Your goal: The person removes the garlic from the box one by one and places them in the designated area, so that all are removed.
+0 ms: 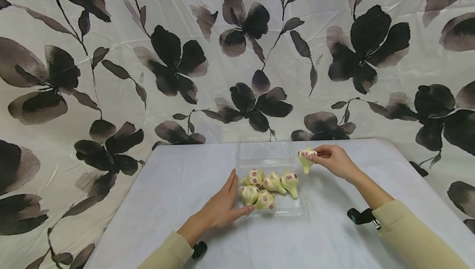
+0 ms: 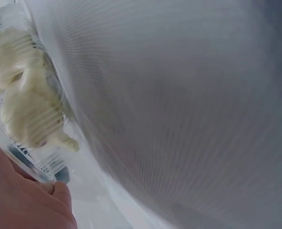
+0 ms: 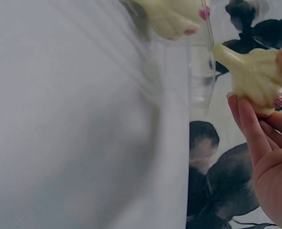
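Observation:
My right hand (image 1: 335,161) pinches a garlic bulb (image 1: 306,162) between thumb and fingertips, holding it up just right of a clear plastic clamshell container (image 1: 289,210). The bulb is pale yellow with purple-pink marks, and its stem points down in the head view. Several similar garlic bulbs (image 1: 273,183) lie inside the container, whose lid (image 1: 265,152) is folded back behind it. My left hand (image 1: 222,208) rests against the container, straight fingers along its left wall and thumb at the near left corner. Garlic also shows through the ribbed wall (image 2: 34,107) in the left wrist view.
The container stands on a table with a white cloth (image 1: 174,186). Behind the table hangs a white curtain with dark flowers (image 1: 170,62). A dark device (image 1: 360,216) is at the right wrist, and another dark piece (image 1: 199,250) is at the left wrist.

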`<state>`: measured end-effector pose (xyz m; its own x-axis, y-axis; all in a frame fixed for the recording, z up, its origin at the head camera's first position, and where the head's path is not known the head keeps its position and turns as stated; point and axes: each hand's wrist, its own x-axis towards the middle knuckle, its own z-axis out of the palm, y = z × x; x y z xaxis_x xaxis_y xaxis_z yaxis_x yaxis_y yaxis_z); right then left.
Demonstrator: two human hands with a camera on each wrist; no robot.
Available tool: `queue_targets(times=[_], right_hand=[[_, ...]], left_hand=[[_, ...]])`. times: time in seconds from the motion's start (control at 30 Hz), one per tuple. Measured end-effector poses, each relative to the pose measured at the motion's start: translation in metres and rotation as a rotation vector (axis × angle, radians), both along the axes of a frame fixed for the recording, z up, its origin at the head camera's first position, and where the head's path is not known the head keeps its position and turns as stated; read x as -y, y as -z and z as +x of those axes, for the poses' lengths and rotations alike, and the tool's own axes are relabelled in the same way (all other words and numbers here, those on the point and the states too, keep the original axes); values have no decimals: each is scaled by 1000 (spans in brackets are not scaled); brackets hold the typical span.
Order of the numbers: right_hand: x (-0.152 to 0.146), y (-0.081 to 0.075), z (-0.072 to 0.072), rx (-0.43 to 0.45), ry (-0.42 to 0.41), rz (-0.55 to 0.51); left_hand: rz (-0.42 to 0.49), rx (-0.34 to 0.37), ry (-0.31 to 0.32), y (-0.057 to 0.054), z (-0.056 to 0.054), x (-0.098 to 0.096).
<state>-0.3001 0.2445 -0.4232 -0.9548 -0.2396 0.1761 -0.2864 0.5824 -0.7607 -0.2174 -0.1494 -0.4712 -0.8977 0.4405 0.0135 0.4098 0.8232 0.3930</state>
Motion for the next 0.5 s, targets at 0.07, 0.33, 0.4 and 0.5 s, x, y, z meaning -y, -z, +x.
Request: queue_targets(times=[0.07, 0.33, 0.4, 0.5], right_hand=[[-2, 0, -2, 2, 16, 1], [-11, -3, -12, 8, 53, -6], [-12, -2, -14, 21, 66, -6], [-15, 2, -17, 36, 75, 4]], left_hand=[[-1, 1, -3, -1, 1, 0], [-7, 7, -12, -1, -1, 0], [-9, 11, -17, 0, -1, 0], [2, 16, -15, -1, 1, 0]])
